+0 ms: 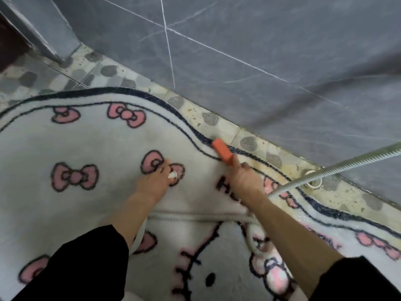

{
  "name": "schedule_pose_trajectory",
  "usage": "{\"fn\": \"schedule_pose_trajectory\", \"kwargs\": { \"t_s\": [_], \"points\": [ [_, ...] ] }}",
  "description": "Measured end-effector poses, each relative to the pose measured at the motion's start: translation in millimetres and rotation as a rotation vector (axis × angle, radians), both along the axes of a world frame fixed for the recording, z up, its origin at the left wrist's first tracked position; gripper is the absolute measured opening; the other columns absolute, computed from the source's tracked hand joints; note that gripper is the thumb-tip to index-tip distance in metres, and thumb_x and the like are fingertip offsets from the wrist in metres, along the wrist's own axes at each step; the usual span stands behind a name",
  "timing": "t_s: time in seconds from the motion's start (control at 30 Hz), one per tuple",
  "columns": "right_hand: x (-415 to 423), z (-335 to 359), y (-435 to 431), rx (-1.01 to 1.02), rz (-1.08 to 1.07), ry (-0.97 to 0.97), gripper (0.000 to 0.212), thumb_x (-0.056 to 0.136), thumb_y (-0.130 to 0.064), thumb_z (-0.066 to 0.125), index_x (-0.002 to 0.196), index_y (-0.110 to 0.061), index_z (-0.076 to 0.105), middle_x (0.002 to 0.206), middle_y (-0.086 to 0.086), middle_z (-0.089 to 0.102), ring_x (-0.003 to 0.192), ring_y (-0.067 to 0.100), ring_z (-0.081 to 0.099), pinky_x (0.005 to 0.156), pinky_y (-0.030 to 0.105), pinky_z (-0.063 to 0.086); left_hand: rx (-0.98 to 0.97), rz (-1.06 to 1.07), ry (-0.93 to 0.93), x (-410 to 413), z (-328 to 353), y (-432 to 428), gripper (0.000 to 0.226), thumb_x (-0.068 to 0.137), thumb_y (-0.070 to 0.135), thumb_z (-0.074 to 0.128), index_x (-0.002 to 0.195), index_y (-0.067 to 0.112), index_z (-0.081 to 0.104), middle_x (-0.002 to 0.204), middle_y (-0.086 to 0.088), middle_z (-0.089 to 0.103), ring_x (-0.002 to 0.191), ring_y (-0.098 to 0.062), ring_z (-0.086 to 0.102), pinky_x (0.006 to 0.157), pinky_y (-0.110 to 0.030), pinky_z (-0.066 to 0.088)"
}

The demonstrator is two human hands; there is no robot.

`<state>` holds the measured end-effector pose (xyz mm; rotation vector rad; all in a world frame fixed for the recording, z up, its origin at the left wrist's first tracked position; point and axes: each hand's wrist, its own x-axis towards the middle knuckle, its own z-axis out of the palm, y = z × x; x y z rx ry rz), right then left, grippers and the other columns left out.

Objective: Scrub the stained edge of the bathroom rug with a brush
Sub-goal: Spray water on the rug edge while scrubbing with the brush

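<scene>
My right hand (243, 177) grips the orange brush (223, 152) on the dark edge (191, 129) of the rug (97, 144); my left hand (156, 181) holds the hose end (173, 175). It seems the scrubbing step; next I must push along this border.

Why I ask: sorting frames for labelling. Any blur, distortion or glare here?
Head view: wide-angle distortion bows the base of the wall; the right hand and orange brush are slightly motion-smeared, the left hand sharper; light is dim and even, no hard shadows; only a faint wet sheen on the rug edge at right.
</scene>
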<state>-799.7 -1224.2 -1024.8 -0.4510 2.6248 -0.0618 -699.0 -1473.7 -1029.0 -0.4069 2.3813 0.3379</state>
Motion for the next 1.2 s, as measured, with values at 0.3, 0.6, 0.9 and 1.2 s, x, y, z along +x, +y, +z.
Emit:
{"fn": "schedule_pose_trajectory", "kwargs": {
  "t_s": [0.3, 0.6, 0.9, 1.2],
  "points": [
    [105.1, -0.3, -45.5, -0.224, 0.048, -0.204, 0.054, 0.109, -0.030, 0.030, 0.159, -0.030, 0.008, 0.129, 0.011, 0.051, 0.101, 0.040, 0.062, 0.084, 0.046, 0.050, 0.042, -0.011, 0.019, 2.4, 5.0, -7.1, 0.059, 0.109, 0.039, 0.035, 0.160, 0.018, 0.016, 0.168, 0.011, -0.004, 0.147, -0.025, 0.032, 0.113, -0.042, 0.036],
    [10.5, 10.3, 57.0, -0.103, -0.542, 0.040, 0.045, 0.107, -0.028, 0.029, 0.149, -0.015, 0.027, 0.113, 0.020, 0.064, 0.080, 0.031, 0.056, 0.070, 0.035, 0.044, 0.014, -0.120, 0.083, -8.0, 16.0, 28.6, 0.044, 0.109, 0.039, 0.029, 0.147, 0.018, 0.033, 0.168, 0.007, -0.011, 0.125, -0.033, 0.056, 0.086, -0.040, 0.046],
    [72.5, 2.4, 18.1, -0.151, -0.193, -0.107, 0.059, 0.105, -0.022, 0.031, 0.159, -0.029, 0.007, 0.141, 0.015, 0.047, 0.108, 0.041, 0.059, 0.083, 0.050, 0.050, -0.088, -0.131, 0.071, -25.5, 6.1, 39.8, 0.036, 0.110, 0.031, 0.029, 0.144, 0.023, 0.033, 0.168, 0.010, -0.012, 0.118, -0.030, 0.061, 0.081, -0.036, 0.044],
    [-15.3, -9.4, -12.4, -0.233, -0.358, 0.015, 0.060, 0.102, -0.016, 0.035, 0.158, -0.016, 0.015, 0.110, 0.020, 0.062, 0.086, 0.035, 0.062, 0.067, 0.031, 0.040, -0.056, -0.273, 0.104, -58.6, -0.7, 65.7, 0.041, 0.111, 0.035, 0.026, 0.148, 0.017, 0.027, 0.168, 0.008, -0.005, 0.118, -0.031, 0.061, 0.078, -0.041, 0.041]
  ]
}}
